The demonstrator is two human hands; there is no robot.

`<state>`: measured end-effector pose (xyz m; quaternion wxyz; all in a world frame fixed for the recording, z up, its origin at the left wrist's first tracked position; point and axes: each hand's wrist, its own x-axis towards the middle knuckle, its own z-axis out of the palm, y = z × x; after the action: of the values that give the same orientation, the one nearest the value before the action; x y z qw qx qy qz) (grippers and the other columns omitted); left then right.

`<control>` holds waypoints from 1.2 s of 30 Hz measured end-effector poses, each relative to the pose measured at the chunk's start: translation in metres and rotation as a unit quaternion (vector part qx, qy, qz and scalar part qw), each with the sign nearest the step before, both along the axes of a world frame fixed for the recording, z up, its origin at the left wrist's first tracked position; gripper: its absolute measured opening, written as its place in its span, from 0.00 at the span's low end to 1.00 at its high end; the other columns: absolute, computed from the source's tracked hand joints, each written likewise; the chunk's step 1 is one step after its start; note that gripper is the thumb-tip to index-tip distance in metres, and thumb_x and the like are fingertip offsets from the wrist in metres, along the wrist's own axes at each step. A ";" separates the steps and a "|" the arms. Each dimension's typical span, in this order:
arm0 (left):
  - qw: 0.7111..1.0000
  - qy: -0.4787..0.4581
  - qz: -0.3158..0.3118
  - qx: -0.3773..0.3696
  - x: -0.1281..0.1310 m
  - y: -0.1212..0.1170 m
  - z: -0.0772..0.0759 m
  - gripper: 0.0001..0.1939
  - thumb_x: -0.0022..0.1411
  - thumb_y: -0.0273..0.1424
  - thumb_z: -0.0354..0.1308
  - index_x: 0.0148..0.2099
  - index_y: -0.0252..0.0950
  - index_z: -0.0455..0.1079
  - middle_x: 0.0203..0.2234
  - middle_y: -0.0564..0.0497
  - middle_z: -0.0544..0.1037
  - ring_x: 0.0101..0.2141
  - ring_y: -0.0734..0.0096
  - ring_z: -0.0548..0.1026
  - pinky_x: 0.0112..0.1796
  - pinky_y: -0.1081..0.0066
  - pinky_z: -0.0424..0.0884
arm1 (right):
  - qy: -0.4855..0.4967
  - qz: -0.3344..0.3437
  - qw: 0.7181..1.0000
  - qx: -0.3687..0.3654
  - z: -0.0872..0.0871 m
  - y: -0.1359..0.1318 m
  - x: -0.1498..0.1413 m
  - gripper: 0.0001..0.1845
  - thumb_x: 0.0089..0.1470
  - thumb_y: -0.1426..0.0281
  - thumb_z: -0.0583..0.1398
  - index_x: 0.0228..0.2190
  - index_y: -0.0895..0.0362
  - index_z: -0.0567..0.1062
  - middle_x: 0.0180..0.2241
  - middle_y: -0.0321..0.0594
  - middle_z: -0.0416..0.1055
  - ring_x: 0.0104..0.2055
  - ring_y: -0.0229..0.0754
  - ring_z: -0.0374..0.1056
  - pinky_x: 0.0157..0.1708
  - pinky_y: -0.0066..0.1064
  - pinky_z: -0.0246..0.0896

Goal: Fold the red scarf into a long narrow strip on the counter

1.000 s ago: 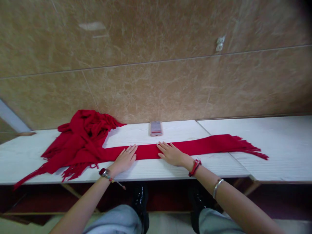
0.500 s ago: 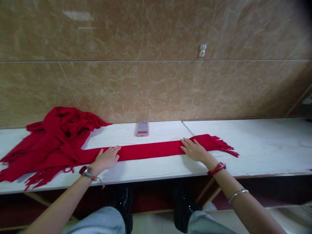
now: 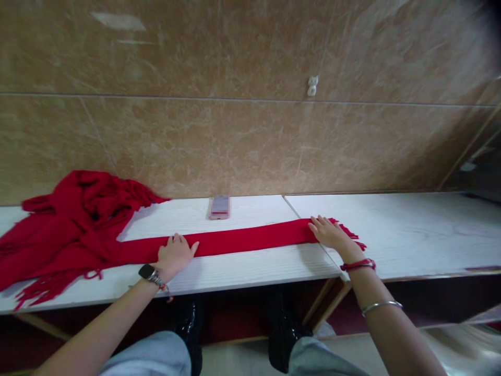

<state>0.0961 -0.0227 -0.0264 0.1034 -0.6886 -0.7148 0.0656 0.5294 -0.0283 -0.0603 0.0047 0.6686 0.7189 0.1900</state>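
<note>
A long red scarf [image 3: 250, 239], folded into a narrow flat strip, stretches across the white bench top. My left hand [image 3: 176, 256] rests on its left part, fingers spread and palm down. Near the fringed right end lies my right hand [image 3: 331, 233], flat on the cloth with fingers stretched out and partly covering the fringe. At the left, the strip runs into a crumpled heap of red fringed cloth [image 3: 84, 224]; where one piece stops and another starts I cannot tell.
A phone [image 3: 219, 207] lies on the white bench top [image 3: 410, 224] behind the strip, near the brown marbled wall [image 3: 195, 141]. A small white cat-shaped piece [image 3: 312, 86] is fixed to the wall. Dark open shelving lies below the front edge.
My right hand has slid right along the strip to its fringed end. The left hand stays near the same part of the cloth, its fingers turned more forward. The view has shifted slightly.
</note>
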 end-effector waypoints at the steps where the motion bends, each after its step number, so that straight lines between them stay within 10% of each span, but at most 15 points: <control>1: 1.000 -0.012 -0.001 -0.001 -0.001 0.000 -0.001 0.31 0.65 0.41 0.35 0.57 0.19 0.57 0.56 0.29 0.59 0.55 0.48 0.59 0.45 0.54 0.64 | 0.007 -0.016 1.000 -0.003 0.004 0.002 -0.003 0.21 0.58 0.73 0.44 0.50 0.59 0.66 0.55 0.56 0.58 0.58 0.57 0.52 0.46 0.58 0.55; 9: 0.981 -0.112 -0.156 -0.020 0.008 -0.014 -0.004 0.29 0.65 0.45 0.34 0.63 0.35 0.49 0.62 0.43 0.47 0.61 0.55 0.45 0.55 0.53 0.49 | 0.149 0.157 0.976 -0.024 0.040 0.026 -0.139 0.26 0.61 0.65 0.41 0.56 0.62 0.57 0.57 0.54 0.55 0.60 0.52 0.48 0.53 0.49 0.51; 16: 0.975 -0.137 -0.166 -0.045 -0.006 -0.019 -0.009 0.29 0.66 0.44 0.33 0.63 0.35 0.48 0.62 0.45 0.46 0.61 0.57 0.45 0.55 0.51 0.48 | 0.163 0.319 0.928 -0.104 0.034 0.034 -0.259 0.26 0.61 0.64 0.43 0.55 0.66 0.58 0.57 0.56 0.56 0.60 0.49 0.50 0.53 0.43 0.53; 27: 0.996 -0.068 -0.048 0.014 -0.096 -0.026 -0.013 0.26 0.66 0.38 0.35 0.62 0.34 0.52 0.60 0.43 0.53 0.59 0.55 0.51 0.54 0.53 0.51 | 0.120 0.300 0.940 -0.109 0.006 0.035 -0.292 0.26 0.60 0.63 0.44 0.57 0.61 0.56 0.59 0.53 0.53 0.60 0.52 0.48 0.53 0.50 0.50; 36: 0.988 -0.064 -0.128 0.064 -0.085 -0.027 -0.012 0.23 0.65 0.32 0.37 0.59 0.33 0.57 0.60 0.44 0.54 0.60 0.59 0.50 0.56 0.56 0.49 | 0.142 0.338 0.927 -0.075 0.010 0.024 -0.313 0.29 0.60 0.60 0.43 0.58 0.62 0.56 0.61 0.51 0.46 0.62 0.56 0.41 0.55 0.53 0.43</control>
<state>0.0115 -0.0496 -0.0386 0.1084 -0.7690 -0.6289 -0.0381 0.2159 -0.0042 -0.0506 -0.1115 0.4032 0.9078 0.0289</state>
